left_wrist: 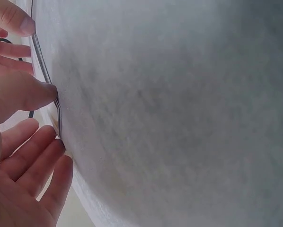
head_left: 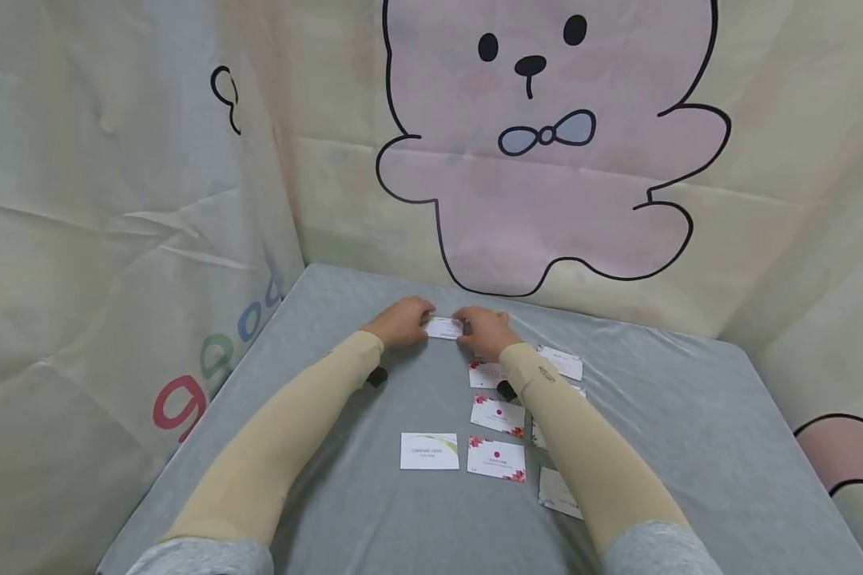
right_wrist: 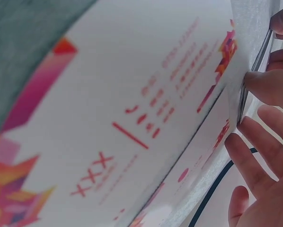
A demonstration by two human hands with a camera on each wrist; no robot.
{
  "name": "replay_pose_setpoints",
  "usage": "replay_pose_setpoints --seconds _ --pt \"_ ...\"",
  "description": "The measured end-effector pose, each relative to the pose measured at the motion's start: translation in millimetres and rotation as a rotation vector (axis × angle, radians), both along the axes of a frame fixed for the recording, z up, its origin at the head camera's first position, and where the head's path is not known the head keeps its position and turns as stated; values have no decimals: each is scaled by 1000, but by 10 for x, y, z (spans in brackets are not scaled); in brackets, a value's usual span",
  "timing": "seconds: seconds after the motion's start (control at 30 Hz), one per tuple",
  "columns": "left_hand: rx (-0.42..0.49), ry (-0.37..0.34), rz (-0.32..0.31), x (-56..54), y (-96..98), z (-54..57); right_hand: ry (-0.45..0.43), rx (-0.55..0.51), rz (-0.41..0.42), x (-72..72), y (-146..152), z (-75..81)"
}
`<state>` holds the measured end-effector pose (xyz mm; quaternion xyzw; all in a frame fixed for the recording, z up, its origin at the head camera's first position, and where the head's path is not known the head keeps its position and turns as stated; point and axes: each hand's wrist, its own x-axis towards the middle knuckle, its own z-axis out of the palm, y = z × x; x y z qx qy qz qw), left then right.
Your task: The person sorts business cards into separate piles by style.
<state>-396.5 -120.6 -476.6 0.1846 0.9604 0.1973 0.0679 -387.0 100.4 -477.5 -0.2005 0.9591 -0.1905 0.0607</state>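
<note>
Near the table's far side, a small stack of white business cards (head_left: pixel 443 328) is held between both hands. My left hand (head_left: pixel 403 321) pinches its left end, with the thumb (left_wrist: pixel 48 92) on the near face and fingers behind. At the right end, my right hand (head_left: pixel 485 329) grips it the same way. Several thin card edges (right_wrist: pixel 242 100) show side by side in the right wrist view. Just nearer than the right hand lies a card with red flower corners (head_left: pixel 483 374), partly covered by the right wrist.
Two more red-flowered cards (head_left: pixel 499 415) lie in that column, beside a card reading "COMPANY LOGO" (head_left: pixel 429 451). Another column, including a far white card (head_left: pixel 562 362) and a near greenish card (head_left: pixel 557 491), is partly hidden under the right forearm. A printed curtain (head_left: pixel 546 224) borders the grey table (head_left: pixel 359 511).
</note>
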Motion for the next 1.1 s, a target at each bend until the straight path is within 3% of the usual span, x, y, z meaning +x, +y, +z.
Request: replay_pose_setpoints --seconds 0.27,0.4,0.5,0.63,0.8,0.93,1.1 --pt "22 -33 7 28 -16 -21 -18 15 -1 -10 -21 -46" --pt "22 -2 0 86 -42 -42 -8 6 14 22 30 -71" --pt "38 40 -18 194 -94 -33 13 -7 27 116 120 -48" --pt "41 62 -38 508 -212 40 70 -25 68 428 250 21" --pt "45 68 -89 1101 -332 115 149 -30 180 996 350 -10" --pt "58 57 -141 1535 -299 155 176 -8 265 1408 364 -54" --pt "34 31 -186 1929 -194 159 195 -11 345 1760 322 -68"
